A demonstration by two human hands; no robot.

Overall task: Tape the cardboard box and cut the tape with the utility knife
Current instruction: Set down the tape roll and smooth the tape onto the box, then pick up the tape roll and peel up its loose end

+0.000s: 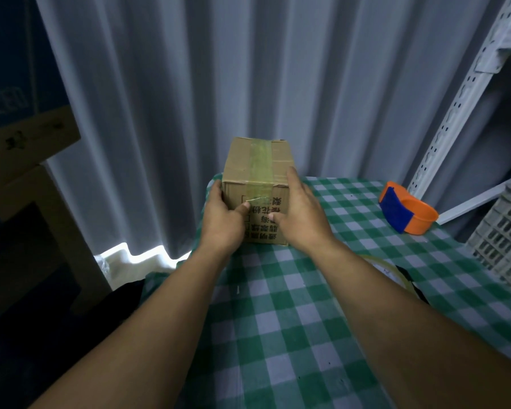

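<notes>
A person's left hand (222,215) and right hand (298,212) grip a small brown cardboard box (258,172), sealed with clear tape (260,163), on a green-and-white checked tablecloth (307,320).

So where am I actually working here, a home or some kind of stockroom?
Probably a small storage or packing corner, not a proper warehouse. A slotted metal shelf upright stands at right beside a grey plastic crate, and the taped cardboard box sits on a table with a green checked cloth against a pale curtain.
</notes>
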